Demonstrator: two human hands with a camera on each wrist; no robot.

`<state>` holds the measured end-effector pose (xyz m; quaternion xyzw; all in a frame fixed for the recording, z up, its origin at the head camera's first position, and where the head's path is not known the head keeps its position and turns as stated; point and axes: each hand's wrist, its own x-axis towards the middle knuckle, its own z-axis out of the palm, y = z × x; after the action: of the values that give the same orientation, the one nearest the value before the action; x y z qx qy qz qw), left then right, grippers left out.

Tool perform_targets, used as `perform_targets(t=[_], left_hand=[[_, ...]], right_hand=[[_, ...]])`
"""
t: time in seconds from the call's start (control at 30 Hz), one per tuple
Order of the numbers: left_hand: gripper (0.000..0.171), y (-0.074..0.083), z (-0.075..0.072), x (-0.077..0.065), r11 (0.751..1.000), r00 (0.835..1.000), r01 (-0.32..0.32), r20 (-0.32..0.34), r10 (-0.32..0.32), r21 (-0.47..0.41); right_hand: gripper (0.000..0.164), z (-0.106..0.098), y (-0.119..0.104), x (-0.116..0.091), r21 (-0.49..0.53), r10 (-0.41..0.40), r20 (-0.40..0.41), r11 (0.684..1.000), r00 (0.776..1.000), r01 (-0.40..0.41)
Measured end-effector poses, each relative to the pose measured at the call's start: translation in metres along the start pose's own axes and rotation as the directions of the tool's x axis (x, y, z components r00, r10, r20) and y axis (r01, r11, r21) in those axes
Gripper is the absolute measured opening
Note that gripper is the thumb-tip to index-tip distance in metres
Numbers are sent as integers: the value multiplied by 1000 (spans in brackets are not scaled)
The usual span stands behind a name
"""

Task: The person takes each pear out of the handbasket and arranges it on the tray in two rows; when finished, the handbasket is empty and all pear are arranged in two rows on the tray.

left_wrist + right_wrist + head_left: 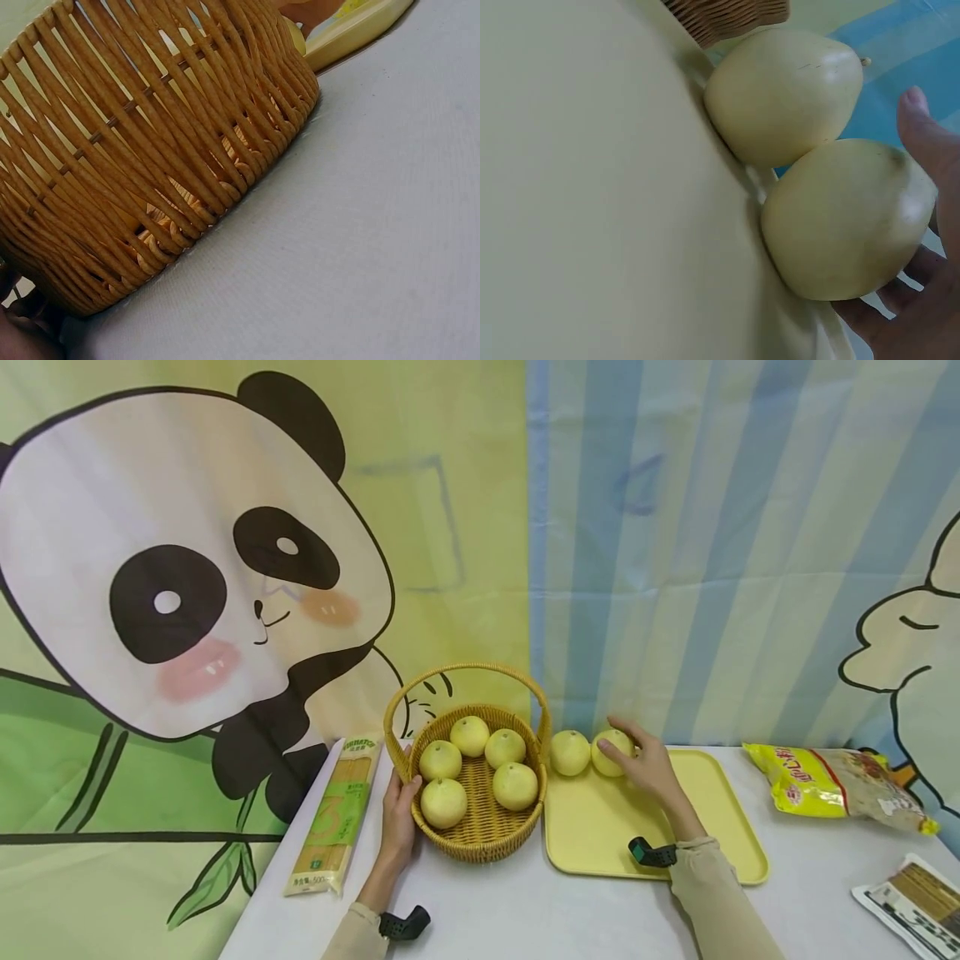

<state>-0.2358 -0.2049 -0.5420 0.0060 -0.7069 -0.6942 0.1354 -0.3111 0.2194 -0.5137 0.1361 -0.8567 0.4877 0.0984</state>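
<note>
Head view: two bare hands work over a white-covered table [510, 910]. The left hand [400, 818] is clamped on the left side of a round, golden-brown woven basket [480, 853] with a tall arched handle, the thumb lying at the rim. Five round, pale yellow-green fruits [444, 802] sit inside, set around the basket's inner wall. Just right of it is a rectangular, pale yellow tray [600, 835]. Two like fruits stand at its far left corner: the left fruit [570, 753] next to the basket, and the right fruit [607, 764] within the reach of the right hand [651, 767], whose thumb and fingers are spread about it. A long, flat, green-printed noodle pack [337, 814] lies left of the basket; a yellow-and-transparent plastic food bag [813, 781] lies right of the tray.

Left wrist view: the basket's woven wall fills the upper left, its base on the table. The hand shows only as a dark part at the lower left corner; its finger positions cannot be told from this angle.

Right wrist view: both fruits rest at the tray's raised edge, touching each other. Fingers [862, 318] pass behind the right fruit, gaps between them; the thumb tip stands apart from its outline. Whether the grip is closed cannot be told.
</note>
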Motion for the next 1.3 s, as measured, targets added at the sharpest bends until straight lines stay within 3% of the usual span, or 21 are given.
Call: perform_targets(t=[0.17,0.3,0.43,0.6,0.73,0.8,0.87,1.0,1.07,1.17,1.3], left_hand=[[60,-1,-1,-1,1000,1000,-9,2,9,-1],[60,0,-1,-1,1000,1000,-16,5,16,5],[60,1,0,-1,1000,1000,-18,9,18,6],[60,1,0,0,1000,1000,-21,16,21,4],[59,0,0,0,1000,1000,-18,7,18,5],[59,-1,0,0,1000,1000,-18,3,18,6],[59,-1,0,1,1000,1000,-19,4,19,7],[59,-1,1,2,1000,1000,-25,3,25,6],[59,0,1,1,1000,1000,-27,-1,27,4],[60,2,2,0,1000,1000,-22,5,22,3],[59,1,0,-1,1000,1000,-10,1,10,6]], right_hand=[[69,-5,-15,-2,50,30,-31,998,999,-29],[67,-11,-36,-3,68,0,-108,998,994,8],[52,-13,-66,-4,92,-77,-144,992,987,90],[31,0,-111,-12,129,-170,-119,974,978,185],[29,22,-144,-18,222,-192,-30,955,981,194],[36,33,-157,-18,241,-205,74,953,976,182],[49,42,-168,-16,194,-215,215,965,952,174],[79,59,-185,-6,31,-212,432,975,877,220],[89,68,-191,1,-66,-191,461,966,867,249],[98,79,-195,12,-162,-144,468,956,872,245],[100,89,-194,28,-177,-90,486,964,869,198]])
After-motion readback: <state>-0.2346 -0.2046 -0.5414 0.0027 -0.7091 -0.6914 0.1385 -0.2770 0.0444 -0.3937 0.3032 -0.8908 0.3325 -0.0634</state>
